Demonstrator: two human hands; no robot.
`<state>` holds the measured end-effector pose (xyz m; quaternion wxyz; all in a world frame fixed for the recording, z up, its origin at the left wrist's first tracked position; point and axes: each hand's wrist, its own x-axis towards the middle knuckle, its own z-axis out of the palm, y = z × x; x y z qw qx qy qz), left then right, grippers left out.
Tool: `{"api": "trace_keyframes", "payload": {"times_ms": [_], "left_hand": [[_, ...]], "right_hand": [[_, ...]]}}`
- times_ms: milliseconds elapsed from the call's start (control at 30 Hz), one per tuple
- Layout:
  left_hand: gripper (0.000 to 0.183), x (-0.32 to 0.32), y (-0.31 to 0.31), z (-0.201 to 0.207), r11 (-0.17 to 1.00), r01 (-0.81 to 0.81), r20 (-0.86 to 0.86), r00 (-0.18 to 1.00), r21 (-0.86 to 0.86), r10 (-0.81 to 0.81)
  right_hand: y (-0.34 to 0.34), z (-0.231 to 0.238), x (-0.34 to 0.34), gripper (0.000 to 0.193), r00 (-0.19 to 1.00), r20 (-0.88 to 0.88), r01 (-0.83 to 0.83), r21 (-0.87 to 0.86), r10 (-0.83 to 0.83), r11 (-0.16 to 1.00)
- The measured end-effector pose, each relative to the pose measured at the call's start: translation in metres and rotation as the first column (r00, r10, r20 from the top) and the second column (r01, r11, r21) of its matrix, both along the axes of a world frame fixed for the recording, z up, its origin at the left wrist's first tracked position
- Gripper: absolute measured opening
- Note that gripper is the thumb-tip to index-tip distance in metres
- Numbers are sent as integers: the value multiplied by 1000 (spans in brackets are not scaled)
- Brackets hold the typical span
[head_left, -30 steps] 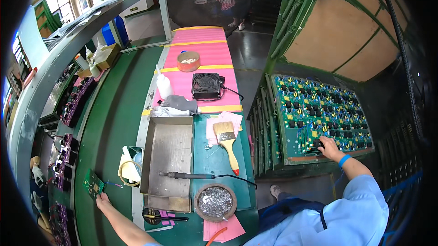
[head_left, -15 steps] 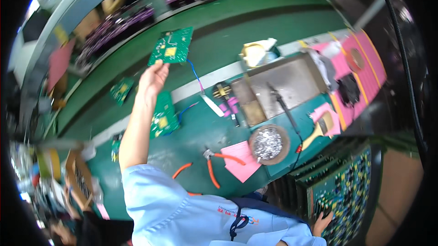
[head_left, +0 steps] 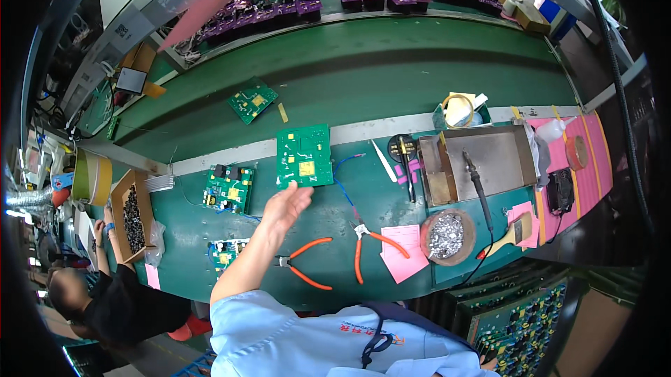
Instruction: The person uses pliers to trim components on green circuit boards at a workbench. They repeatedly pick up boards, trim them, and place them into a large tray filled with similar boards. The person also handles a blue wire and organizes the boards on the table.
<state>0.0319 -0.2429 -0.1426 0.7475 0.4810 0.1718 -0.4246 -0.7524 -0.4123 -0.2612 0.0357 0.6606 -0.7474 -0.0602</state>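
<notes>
My left hand (head_left: pixel 288 205) pinches the lower edge of a green circuit board (head_left: pixel 297 143), solder side up, low over the bench. Blue wires (head_left: pixel 344 187) come out at its right side; the board that lay here is covered. To the left lies a component-side-up circuit board (head_left: pixel 231 188), and another (head_left: pixel 224 254) is partly behind my forearm. Nearest on the right are orange-handled cutters (head_left: pixel 359 244), with a second orange-handled pair (head_left: pixel 300 265) by my forearm. Of my right hand (head_left: pixel 489 364) only a bit shows, beside the rack of boards (head_left: pixel 521 321); its fingers are hidden.
A soldering iron (head_left: pixel 477 185) lies across a metal tray (head_left: pixel 521 150). Near it are a bowl of metal clippings (head_left: pixel 447 236), a brush (head_left: pixel 507 236), pink paper (head_left: pixel 403 254) and tweezers (head_left: pixel 383 160). One board (head_left: pixel 253 101) lies on the green belt (head_left: pixel 370 62). A co-worker (head_left: pixel 119 300) sits at left.
My left hand has brought the circuit board down from over the belt to the bench, over another board. My right hand has dropped mostly out of sight. The view has turned.
</notes>
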Motion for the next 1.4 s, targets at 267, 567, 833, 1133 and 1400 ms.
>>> {"api": "trace_keyframes", "payload": {"times_ms": [267, 567, 833, 1133, 1400], "left_hand": [[31, 148, 27, -9, 777, -362, 839, 398, 515, -371], [29, 252, -11, -81, 913, -358, 307, 907, 197, 289], [21, 263, 0, -66, 913, -391, 66, 914, -111, 400], [16, 109, 51, 27, 983, 135, 353, 932, -125, -83], [52, 53, 33, 11, 960, 143, 455, 857, 241, -242]], "right_hand": [[1, 18, 2, 62, 999, -45, -22, 12, 22, 1000], [7, 23, -1, 62, 998, -61, -22, 8, 23, 1000], [20, 14, -14, 62, 999, -43, -29, -15, 28, 999], [35, 45, 61, 56, 996, -11, 89, -79, -90, 993], [50, 44, 56, 57, 976, 168, -98, -227, 138, 969]]}}
